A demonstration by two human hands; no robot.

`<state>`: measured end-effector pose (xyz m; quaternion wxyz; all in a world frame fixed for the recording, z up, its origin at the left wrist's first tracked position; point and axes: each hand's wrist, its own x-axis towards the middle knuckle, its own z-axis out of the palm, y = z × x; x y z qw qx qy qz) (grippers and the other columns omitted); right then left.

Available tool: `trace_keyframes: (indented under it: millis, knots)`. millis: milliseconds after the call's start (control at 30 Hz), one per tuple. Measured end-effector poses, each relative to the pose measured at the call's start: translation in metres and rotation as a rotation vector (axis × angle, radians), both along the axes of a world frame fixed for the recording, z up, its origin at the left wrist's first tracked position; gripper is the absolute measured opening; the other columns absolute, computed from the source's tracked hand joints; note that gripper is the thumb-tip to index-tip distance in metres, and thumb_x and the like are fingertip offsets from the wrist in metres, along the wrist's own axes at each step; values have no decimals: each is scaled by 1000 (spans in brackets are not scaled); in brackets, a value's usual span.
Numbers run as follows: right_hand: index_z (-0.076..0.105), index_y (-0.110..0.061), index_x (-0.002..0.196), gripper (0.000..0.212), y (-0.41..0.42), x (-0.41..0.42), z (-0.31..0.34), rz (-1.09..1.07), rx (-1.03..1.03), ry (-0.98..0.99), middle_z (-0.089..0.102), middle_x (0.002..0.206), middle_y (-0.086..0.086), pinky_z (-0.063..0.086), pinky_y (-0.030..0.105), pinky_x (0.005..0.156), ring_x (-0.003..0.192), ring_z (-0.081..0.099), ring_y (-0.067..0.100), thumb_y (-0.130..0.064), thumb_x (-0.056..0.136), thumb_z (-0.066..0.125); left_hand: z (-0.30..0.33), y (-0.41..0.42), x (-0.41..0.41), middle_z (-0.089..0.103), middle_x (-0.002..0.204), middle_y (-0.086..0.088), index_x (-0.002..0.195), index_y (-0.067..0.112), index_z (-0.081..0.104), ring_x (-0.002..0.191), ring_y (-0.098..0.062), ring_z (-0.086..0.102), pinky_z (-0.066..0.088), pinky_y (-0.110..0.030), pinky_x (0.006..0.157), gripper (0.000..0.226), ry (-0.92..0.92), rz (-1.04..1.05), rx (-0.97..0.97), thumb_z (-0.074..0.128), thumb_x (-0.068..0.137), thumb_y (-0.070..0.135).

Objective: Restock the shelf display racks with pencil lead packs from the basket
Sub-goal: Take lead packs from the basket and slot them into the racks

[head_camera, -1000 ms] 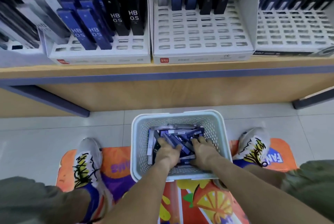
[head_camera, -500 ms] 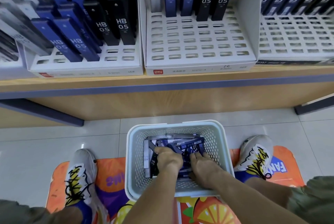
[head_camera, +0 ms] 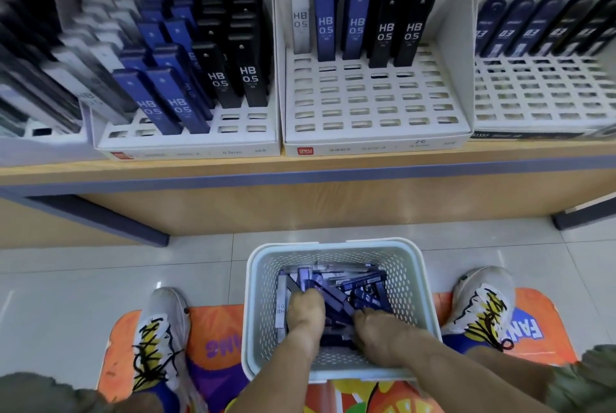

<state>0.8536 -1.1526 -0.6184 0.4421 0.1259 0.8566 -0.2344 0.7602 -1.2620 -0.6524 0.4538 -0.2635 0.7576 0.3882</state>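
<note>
The pencil lead packs are piled loose in the white perforated basket on the floor, and both hands are down in the pile: the left hand has its grip curled onto some blue packs, while the right hand has its fingers buried in the heap, so I can't tell if that grip has anything. The basket sits between two sneakers on an orange mat, and up on the wooden shelf the middle display rack has just one back row of HB 0.5 packs.
</note>
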Motion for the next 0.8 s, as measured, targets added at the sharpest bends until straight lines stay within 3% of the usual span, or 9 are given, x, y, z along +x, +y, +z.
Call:
trace_keyframes:
  millis: [67,133,200,300,400,467,533,700,800]
  knots:
    - [46,-6,134,32,3,1,2,-115,-16,10,56,135,17,45,37,100,122,56,32,-18,105,44,23,-7,-4,63,128,-26,125,8,60,116,-45,63,55,-52,92,40,18,45,4,48,89,20]
    - [49,-9,123,21,6,3,7,-276,-43,31,61,128,15,47,34,93,115,60,30,-21,106,43,47,-13,-6,64,128,-23,128,5,57,117,-41,62,53,-43,86,38,43,86,26,54,96,25]
    - [49,-12,116,18,6,4,20,-446,-97,70,65,120,11,48,35,90,108,62,26,-27,107,42,59,-18,-4,67,114,-19,118,5,56,98,-36,66,50,-34,76,35,49,131,74,61,100,34]
    - [51,-15,113,19,-2,8,33,-678,-172,127,66,111,5,49,35,90,102,64,22,-32,107,43,76,-22,3,54,67,-7,93,5,55,51,-20,42,34,-22,42,45,10,189,109,74,91,46]
    - [55,-19,101,23,-12,12,25,-913,-244,212,71,104,4,53,40,92,99,67,25,-42,99,51,95,-21,13,40,49,-4,83,11,55,39,-16,30,26,-21,40,56,16,229,164,83,74,59]
    - [61,-16,97,27,-23,3,44,-1158,-356,282,71,81,2,57,36,75,75,68,21,-42,96,56,114,-20,17,39,50,-7,75,29,41,39,-16,31,27,-23,45,54,33,199,211,85,71,61]
    - [66,-5,97,16,-31,-8,68,-1353,-480,329,64,60,2,47,23,52,51,59,17,-16,102,56,127,-17,20,45,54,-11,71,33,29,42,-17,36,29,-26,49,63,29,190,243,86,70,60]
    - [73,0,90,15,-49,-32,114,-1608,-550,389,72,62,3,51,35,76,75,66,24,7,93,60,164,-8,9,64,96,-3,88,8,55,77,-21,62,46,-24,66,61,74,220,307,92,65,50]
    - [76,4,91,15,-55,-37,145,-1628,-630,461,70,55,2,48,30,65,67,66,20,6,93,60,185,-5,-1,64,62,0,71,8,55,65,-16,60,43,-18,46,44,121,271,371,88,77,37]
